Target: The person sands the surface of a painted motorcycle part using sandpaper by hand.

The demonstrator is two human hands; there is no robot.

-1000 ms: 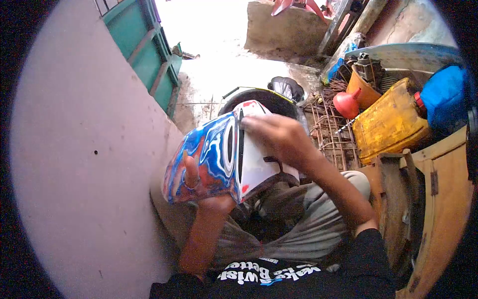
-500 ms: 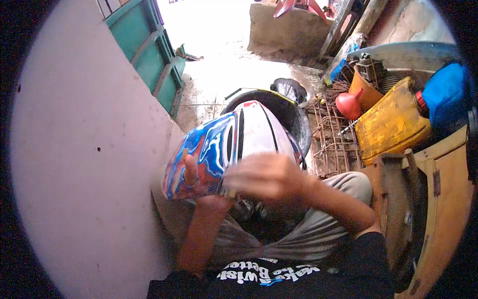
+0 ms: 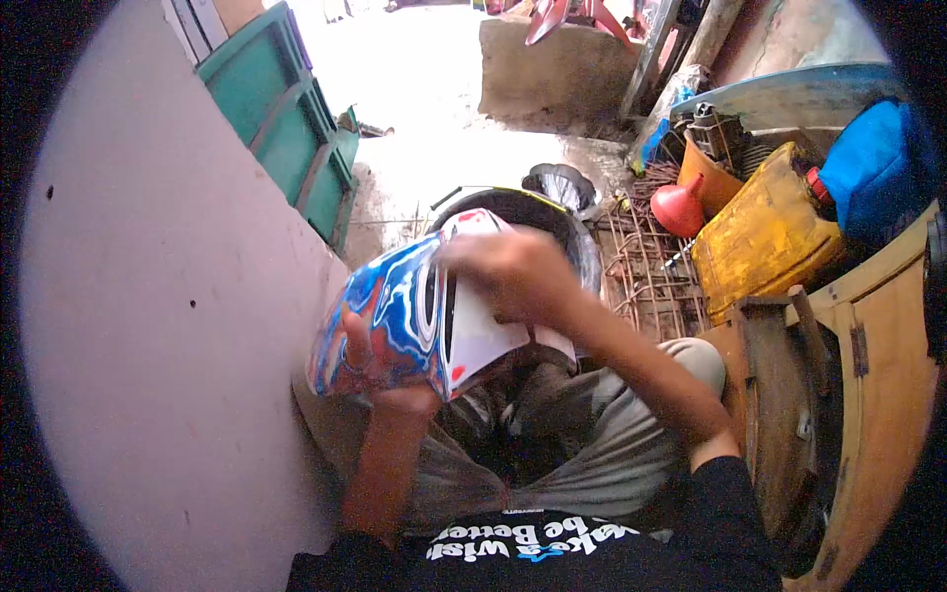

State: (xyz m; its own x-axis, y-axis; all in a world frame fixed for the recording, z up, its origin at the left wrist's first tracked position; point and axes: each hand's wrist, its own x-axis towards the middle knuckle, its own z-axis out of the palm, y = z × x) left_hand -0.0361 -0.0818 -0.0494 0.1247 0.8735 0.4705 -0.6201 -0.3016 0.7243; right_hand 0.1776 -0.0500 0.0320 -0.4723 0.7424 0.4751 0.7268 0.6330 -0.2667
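Note:
A glossy painted panel (image 3: 390, 306), shaped like a motorcycle body panel, tilts above my lap. Its left part carries blue, white and orange-red swirls; the right part is white with red marks, and a dark slot runs between. Supporting the swirled end is my left hand (image 3: 380, 375), its thumb over the lower left surface and the other fingers hidden underneath. My right hand (image 3: 518, 271) lies across the upper white part, fingers curled and slightly blurred. Whatever may be under its fingertips is hidden. Just behind the panel stands a black basin (image 3: 589, 261) with a yellowish strip along its rim.
A pale wall (image 3: 178, 326) rises close on my left, with a green door (image 3: 286, 118) beyond. On the right are a rusty wire grid (image 3: 646, 266), a red funnel (image 3: 679, 205), a yellow jerrycan (image 3: 764, 242) and a wooden cabinet (image 3: 868, 385).
My right hand has moved up and away from me, from the panel's lower edge to its upper part, uncovering the lower white area. The panel has tilted slightly; my left hand keeps its hold.

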